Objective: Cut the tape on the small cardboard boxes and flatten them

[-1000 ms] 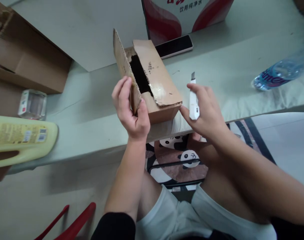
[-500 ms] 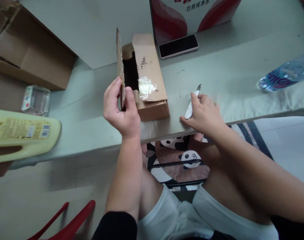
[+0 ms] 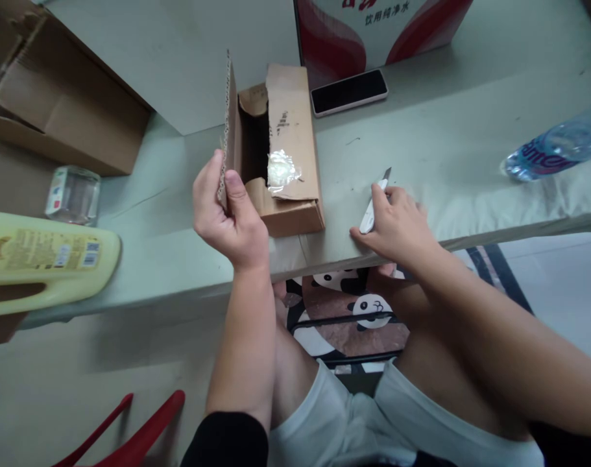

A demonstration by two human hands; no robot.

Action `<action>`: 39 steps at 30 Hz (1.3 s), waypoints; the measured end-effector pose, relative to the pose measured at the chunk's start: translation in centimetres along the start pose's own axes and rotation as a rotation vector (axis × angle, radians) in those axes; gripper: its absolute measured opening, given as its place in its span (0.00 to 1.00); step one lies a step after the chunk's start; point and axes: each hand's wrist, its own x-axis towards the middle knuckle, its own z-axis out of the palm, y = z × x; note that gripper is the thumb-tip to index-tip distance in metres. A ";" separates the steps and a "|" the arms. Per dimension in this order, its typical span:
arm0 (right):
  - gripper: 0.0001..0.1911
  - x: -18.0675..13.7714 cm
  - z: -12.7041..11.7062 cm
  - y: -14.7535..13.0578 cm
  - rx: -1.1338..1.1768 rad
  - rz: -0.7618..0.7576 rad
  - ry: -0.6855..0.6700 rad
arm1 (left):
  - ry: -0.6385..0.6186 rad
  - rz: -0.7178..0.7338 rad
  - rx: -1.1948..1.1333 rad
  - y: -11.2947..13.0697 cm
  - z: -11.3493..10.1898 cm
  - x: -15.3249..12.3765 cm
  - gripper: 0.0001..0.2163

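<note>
A small brown cardboard box (image 3: 295, 139) stands on the covered table, one flap raised and the other still lying across its top with clear tape on it. My left hand (image 3: 231, 214) pinches the edge of the raised flap (image 3: 231, 117) between thumb and fingers, holding it upright. Through the gap the inside looks dark; what it contains, if anything, is hidden. To the right of the box, my right hand (image 3: 397, 217) rests low on the table and grips a white utility knife (image 3: 373, 207). Its metal blade is out and points away from me.
A phone (image 3: 349, 93) lies behind the box, against a red and white carton (image 3: 383, 32). A water bottle (image 3: 551, 152) lies at the right. On the left are a yellow jug (image 3: 52, 263), a clear plastic container (image 3: 74, 194) and a large cardboard box (image 3: 76, 91).
My left hand has drawn the flap a little to the left, widening the box's opening. The box's top has shifted slightly. My right hand and the knife stay nearly in place.
</note>
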 end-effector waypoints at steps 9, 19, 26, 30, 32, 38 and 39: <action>0.40 0.0 0.4 0.3 0.027 -0.029 0.039 | 0.032 0.062 -0.032 0.4 -0.1 0.6 0.08; 0.40 -0.1 0.5 0.4 0.001 -0.044 0.044 | -0.129 -0.014 -0.069 0.4 -1.6 1.9 0.14; 0.45 0.0 0.7 0.5 -0.025 -0.056 0.010 | 0.006 -0.007 -0.070 -0.1 -1.1 1.9 0.12; 0.46 -0.1 0.7 0.4 -0.030 -0.066 0.019 | 0.139 0.020 -0.114 -0.7 -1.0 2.2 0.12; 0.48 -0.1 0.7 0.4 -0.031 -0.069 0.002 | 0.232 0.000 -0.135 -0.9 -1.0 2.4 0.13; 0.50 0.0 0.8 0.6 -0.009 -0.089 -0.035 | 0.315 -0.354 -0.128 -2.3 -1.6 3.1 0.17; 0.49 0.0 0.8 0.6 -0.005 -0.095 -0.039 | 0.310 -0.430 -0.160 -2.6 -1.7 3.2 0.17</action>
